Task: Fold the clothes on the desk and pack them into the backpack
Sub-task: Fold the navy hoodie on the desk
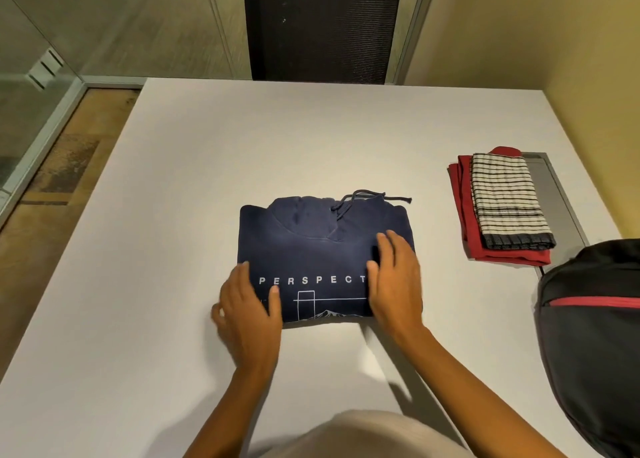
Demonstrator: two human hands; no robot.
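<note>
The navy hoodie point(311, 250) is lying folded into a tidy block on the white desk point(242, 139), print side up, and the person is bracketing it with both hands. The right hand point(394, 284) is resting flat on the block's right side with its fingers straight and spread, apparently pressing the layers down so the fold does not spring open. The left hand point(249, 308) is sitting at the near left corner. Its thumb is lying on the cloth and its index finger is running along the side edge. The other fingers are blurred and curling toward the desk, so I cannot tell whether they are gripping.

This looks like a last squaring-up before a lift. The drawstring point(363, 198) is trailing loose beyond the right hand's fingertips and could snag.

The backpack point(595, 336) is waiting well off to the right of the right hand, hanging partly over the desk's right edge, with its opening out of sight. Further out from that hand and to its right, a red garment point(464, 208) is lying folded with a checked cloth point(505, 198) stacked on top. Bare desk is stretching between the right hand and the bag, so a sideways carry seems unobstructed. To the left of the left hand there is more open surface, then the desk's edge.
</note>
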